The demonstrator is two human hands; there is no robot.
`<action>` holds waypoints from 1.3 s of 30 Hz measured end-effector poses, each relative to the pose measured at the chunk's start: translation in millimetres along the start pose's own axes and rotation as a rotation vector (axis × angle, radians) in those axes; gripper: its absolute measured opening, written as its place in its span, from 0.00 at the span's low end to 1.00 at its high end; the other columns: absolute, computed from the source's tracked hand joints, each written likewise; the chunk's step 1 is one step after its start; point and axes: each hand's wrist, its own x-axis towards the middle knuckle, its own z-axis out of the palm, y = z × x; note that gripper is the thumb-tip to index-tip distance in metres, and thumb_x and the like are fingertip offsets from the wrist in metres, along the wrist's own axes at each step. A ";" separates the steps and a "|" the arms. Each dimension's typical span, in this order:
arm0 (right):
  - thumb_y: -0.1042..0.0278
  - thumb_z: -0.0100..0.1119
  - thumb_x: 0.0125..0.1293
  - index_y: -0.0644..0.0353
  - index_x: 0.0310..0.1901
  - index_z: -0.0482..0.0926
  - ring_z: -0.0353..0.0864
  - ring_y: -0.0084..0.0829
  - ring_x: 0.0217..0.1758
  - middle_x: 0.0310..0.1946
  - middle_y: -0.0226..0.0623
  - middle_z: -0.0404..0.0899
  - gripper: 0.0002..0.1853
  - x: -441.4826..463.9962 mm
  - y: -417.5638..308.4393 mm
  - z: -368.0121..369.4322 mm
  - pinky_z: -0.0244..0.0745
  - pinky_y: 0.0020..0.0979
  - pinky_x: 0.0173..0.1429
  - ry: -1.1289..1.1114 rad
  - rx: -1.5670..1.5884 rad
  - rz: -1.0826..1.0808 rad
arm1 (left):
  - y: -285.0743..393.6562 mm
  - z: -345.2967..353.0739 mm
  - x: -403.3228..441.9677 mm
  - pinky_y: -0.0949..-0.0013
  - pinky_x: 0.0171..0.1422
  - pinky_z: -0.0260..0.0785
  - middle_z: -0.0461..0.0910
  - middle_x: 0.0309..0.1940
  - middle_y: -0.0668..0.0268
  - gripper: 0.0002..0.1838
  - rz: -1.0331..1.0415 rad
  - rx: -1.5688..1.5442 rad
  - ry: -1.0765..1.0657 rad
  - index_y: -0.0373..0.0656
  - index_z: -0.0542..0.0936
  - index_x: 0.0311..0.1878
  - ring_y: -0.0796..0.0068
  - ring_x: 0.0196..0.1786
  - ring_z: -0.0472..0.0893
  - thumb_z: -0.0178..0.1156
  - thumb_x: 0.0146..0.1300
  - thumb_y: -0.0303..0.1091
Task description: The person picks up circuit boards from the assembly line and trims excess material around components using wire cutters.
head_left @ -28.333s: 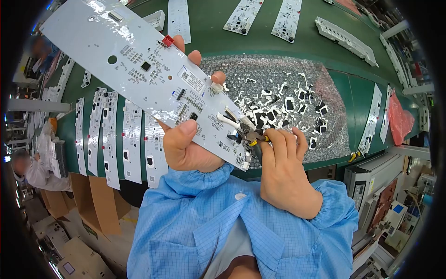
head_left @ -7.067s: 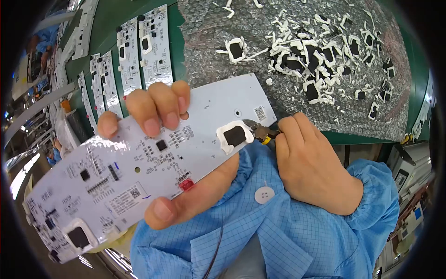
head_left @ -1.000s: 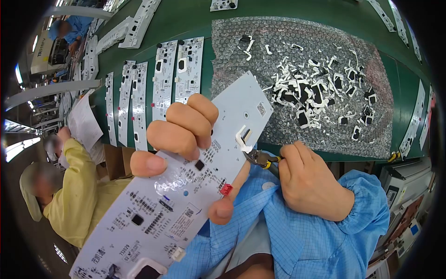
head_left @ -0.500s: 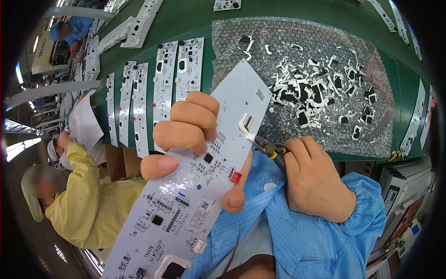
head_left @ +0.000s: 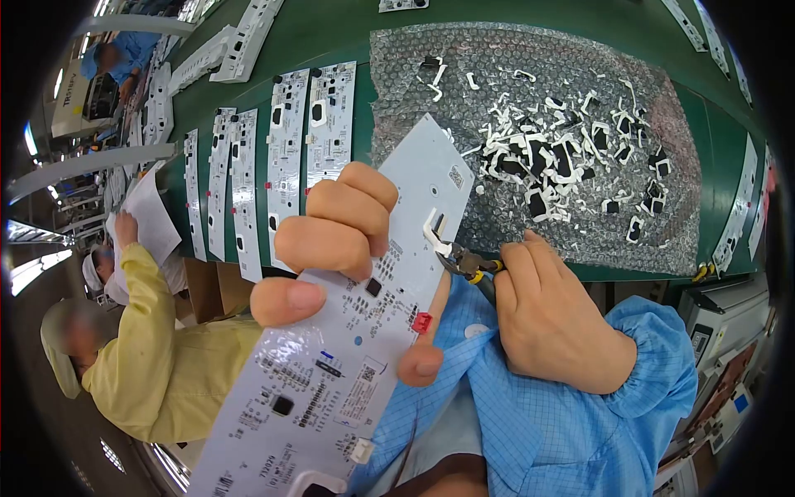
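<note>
Here, the white board (head_left: 339, 331) is gripped by the left hand (head_left: 335, 232) from both sides. Beside the board's upper end, pliers (head_left: 470, 264) are gripped by the right hand (head_left: 555, 315), their tips set at a white strip (head_left: 431, 234) on the board. "732029" is printed low on the board; "TR518FV" is marked on a machine (head_left: 75, 101) far left of it.

Circuit board (head_left: 335, 335): smooth, glossy white face. Cutting pliers (head_left: 469, 265): dull metal head, plastic-looking grips. Bubble wrap (head_left: 580, 62): shiny, blistered plastic film. Tabletop (head_left: 331, 29): smooth green, faintly satin. Smock (head_left: 563, 422): matt woven cloth. Carton (head_left: 233, 286): matt brown cardboard.
</note>
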 end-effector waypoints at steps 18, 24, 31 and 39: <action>0.68 0.57 0.55 0.71 0.30 0.74 0.69 0.36 0.34 0.29 0.41 0.66 0.11 3.8 -0.9 6.4 0.70 0.31 0.36 0.085 0.064 -0.023 | 6.5 -6.2 -2.4 0.62 0.36 0.51 0.60 0.36 0.67 0.39 -0.066 0.030 -0.042 0.47 0.65 0.58 0.71 0.33 0.61 0.74 0.44 0.45; 0.73 0.54 0.54 0.71 0.31 0.73 0.70 0.39 0.34 0.31 0.44 0.67 0.08 2.5 -7.7 9.1 0.72 0.32 0.36 0.119 0.155 0.055 | 8.4 -6.3 -4.8 0.62 0.36 0.51 0.60 0.36 0.67 0.40 -0.077 0.051 -0.060 0.48 0.65 0.59 0.70 0.33 0.60 0.75 0.44 0.44; 0.75 0.57 0.50 0.72 0.30 0.72 0.71 0.41 0.34 0.31 0.46 0.67 0.09 3.2 -10.8 6.3 0.73 0.34 0.36 0.090 0.234 0.090 | 6.4 -4.0 -11.3 0.62 0.36 0.51 0.60 0.36 0.67 0.41 -0.090 0.048 -0.078 0.50 0.65 0.59 0.70 0.33 0.60 0.76 0.43 0.43; 0.81 0.49 0.46 0.63 0.29 0.73 0.73 0.40 0.34 0.30 0.43 0.73 0.07 -5.5 28.2 -16.1 0.69 0.35 0.38 -0.170 1.211 0.273 | -26.2 3.1 -18.8 0.66 0.39 0.51 0.60 0.33 0.68 0.35 -0.336 -0.426 0.184 0.46 0.66 0.58 0.74 0.33 0.61 0.66 0.49 0.52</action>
